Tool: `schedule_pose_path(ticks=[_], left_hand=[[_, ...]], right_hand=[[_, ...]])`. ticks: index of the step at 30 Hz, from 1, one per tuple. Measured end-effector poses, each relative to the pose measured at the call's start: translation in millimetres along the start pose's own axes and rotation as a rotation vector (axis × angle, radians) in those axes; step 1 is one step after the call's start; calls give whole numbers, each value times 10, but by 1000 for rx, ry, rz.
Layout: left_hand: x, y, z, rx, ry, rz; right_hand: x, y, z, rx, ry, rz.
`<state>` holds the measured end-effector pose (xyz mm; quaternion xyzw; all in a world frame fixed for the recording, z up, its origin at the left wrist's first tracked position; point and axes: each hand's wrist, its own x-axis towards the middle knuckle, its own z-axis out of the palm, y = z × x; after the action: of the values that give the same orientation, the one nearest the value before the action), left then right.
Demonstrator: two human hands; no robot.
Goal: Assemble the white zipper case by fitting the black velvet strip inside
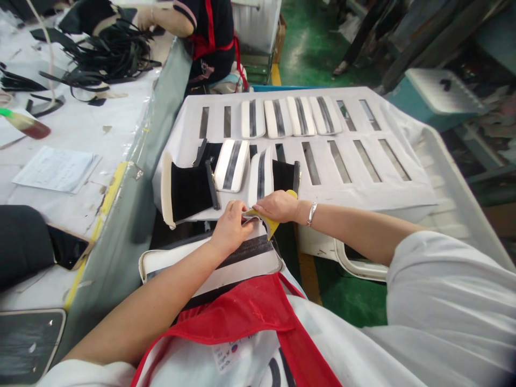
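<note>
On my lap rests a white bag piece with a broad black stripe [245, 267], lying lengthwise across me. My left hand [233, 228] pinches its far upper edge near the right end. Close beside it, my right hand [279, 206] is closed round a flat yellow piece [273, 228], which reaches down against that same edge. What the yellow piece is cannot be made out, as the fingers cover much of it. Just beyond my hands stand a striped white bag piece with a black flap [261, 174], another white striped piece [231, 165] and a black-lined piece [191, 191].
A white-covered board with slots [334, 199] lies ahead, bearing several striped pieces [278, 118] in its back row. At left, a worktable [121, 123] carries black straps [116, 51], paper [56, 169] and a phone [68, 246]. A co-worker [209, 37] sits beyond. Teal bin [427, 102] at right.
</note>
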<state>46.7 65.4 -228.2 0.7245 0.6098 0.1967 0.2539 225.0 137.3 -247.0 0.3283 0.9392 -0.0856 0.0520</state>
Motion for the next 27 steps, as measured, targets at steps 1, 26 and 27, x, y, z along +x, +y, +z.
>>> schedule_pose_path(ticks=[1, 26, 27], left_hand=[[6, 4, -15, 0, -12, -15], [-193, -64, -59, 365, -267, 155], [-207, -72, -41, 387, -252, 176]], right_hand=[[1, 2, -6, 4, -6, -2], [131, 58, -42, 70, -89, -169], [130, 56, -55, 81, -98, -167]])
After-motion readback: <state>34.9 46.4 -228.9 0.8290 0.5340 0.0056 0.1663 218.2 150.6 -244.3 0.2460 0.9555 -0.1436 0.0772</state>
